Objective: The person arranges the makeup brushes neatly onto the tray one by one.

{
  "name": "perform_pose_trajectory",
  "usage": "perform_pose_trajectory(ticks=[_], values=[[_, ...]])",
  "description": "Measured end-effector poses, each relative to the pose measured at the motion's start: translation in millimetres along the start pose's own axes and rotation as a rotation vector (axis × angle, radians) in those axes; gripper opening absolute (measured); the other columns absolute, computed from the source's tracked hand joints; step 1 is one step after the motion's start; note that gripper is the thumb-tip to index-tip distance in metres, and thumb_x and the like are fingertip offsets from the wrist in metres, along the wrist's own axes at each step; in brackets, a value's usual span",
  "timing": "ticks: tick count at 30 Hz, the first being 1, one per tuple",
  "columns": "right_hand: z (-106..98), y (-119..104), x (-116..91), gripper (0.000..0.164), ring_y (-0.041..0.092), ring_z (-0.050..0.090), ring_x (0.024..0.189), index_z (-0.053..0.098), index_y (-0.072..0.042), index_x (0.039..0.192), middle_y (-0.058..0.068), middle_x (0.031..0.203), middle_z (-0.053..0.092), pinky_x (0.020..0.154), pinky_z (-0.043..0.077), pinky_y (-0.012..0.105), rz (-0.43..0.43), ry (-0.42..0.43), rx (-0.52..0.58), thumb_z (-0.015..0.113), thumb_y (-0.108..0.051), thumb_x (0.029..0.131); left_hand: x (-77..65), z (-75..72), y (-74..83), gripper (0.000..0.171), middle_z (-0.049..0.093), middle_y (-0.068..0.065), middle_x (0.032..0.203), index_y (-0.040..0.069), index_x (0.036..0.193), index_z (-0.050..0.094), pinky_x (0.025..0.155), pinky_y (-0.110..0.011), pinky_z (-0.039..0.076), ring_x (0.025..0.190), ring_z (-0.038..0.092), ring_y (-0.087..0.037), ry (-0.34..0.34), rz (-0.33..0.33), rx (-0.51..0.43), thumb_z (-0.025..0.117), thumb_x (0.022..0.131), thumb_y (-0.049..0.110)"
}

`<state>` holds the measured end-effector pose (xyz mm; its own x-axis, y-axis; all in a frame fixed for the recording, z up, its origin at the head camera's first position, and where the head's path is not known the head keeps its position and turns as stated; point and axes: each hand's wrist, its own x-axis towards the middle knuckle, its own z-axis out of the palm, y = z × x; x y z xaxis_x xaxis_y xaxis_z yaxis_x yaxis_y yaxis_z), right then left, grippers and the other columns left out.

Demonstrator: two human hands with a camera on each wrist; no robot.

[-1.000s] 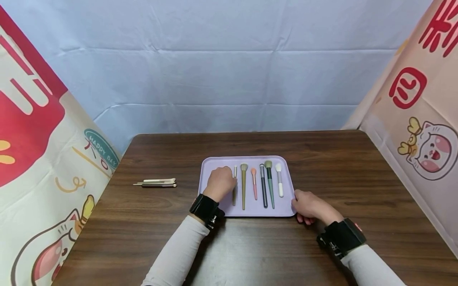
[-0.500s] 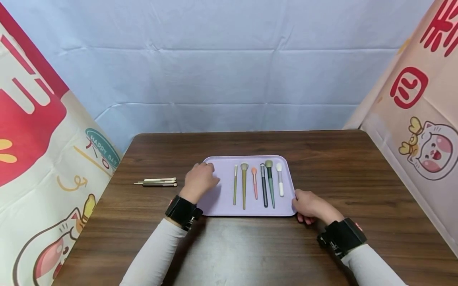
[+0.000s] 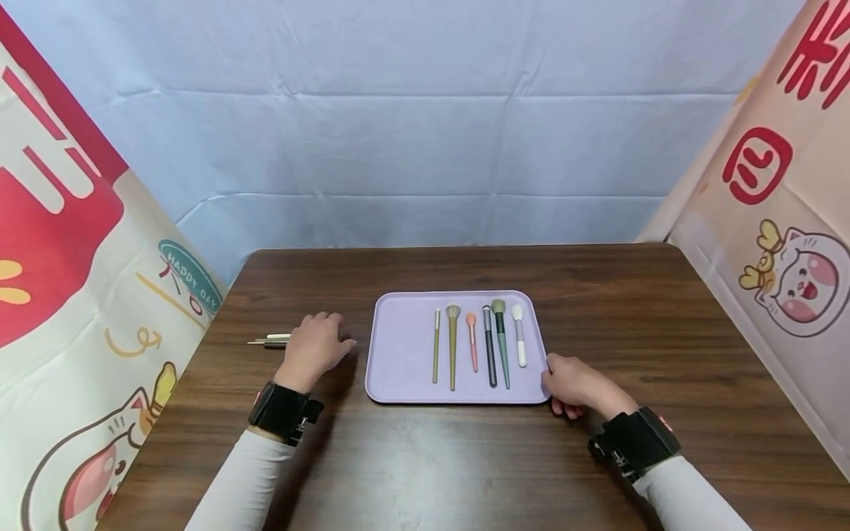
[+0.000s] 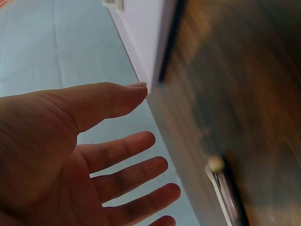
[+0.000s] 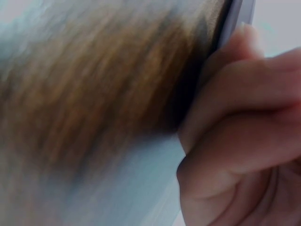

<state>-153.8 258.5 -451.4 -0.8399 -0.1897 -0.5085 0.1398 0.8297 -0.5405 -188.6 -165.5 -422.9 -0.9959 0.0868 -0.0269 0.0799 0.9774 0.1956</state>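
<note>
My left hand (image 3: 315,346) hovers over the right end of a small bundle of makeup brushes (image 3: 277,337) left of the tray. Its fingers are spread and nothing is between them; in the left wrist view the brushes (image 4: 225,197) lie below the fingertips. With my right hand (image 3: 576,383) I grip the lower right corner of the lilac tray (image 3: 398,369), fingers curled at its rim. On the tray several makeup brushes stand in a row, from a thin olive brush (image 3: 436,346) and a wider olive brush (image 3: 453,346) to a white brush (image 3: 520,335) at the right.
The brown wooden table (image 3: 425,457) carries the tray and the bundle. A pale blue cloth (image 3: 398,147) hangs behind it, with printed cloths at the left (image 3: 166,310) and right (image 3: 764,295).
My left hand has moved left, from beside the thin olive brush on the tray, across the tray's left edge to the bundle. The right hand has stayed at the tray corner.
</note>
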Motion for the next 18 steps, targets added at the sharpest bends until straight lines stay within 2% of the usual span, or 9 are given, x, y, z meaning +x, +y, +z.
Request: perform_pose_trajectory(ticks=[7, 18], values=[[1, 0, 0, 0.013, 0.015, 0.052, 0.042, 0.048, 0.001, 0.101, 0.01, 0.061, 0.061, 0.042, 0.044, 0.027, 0.002, 0.004, 0.001, 0.04, -0.008, 0.101, -9.8, -3.3, -25.0, 0.051, 0.061, -0.027, 0.128, -0.004, 0.129, 0.062, 0.096, -0.061, 0.046, 0.119, 0.055, -0.048, -0.004, -0.01, 0.003, 0.073, 0.092, 0.029], [0, -1, 0, 0.014, 0.016, 0.052, 0.042, 0.048, 0.002, 0.104, 0.01, 0.062, 0.06, 0.043, 0.044, 0.028, 0.007, -0.004, -0.005, 0.039, -0.009, 0.102, -26.4, -4.0, -60.0, 0.05, 0.057, -0.031, 0.127, -0.005, 0.131, 0.06, 0.093, -0.061, 0.045, 0.118, 0.051, -0.05, 0.014, 0.003, -0.019, 0.076, 0.092, 0.023]])
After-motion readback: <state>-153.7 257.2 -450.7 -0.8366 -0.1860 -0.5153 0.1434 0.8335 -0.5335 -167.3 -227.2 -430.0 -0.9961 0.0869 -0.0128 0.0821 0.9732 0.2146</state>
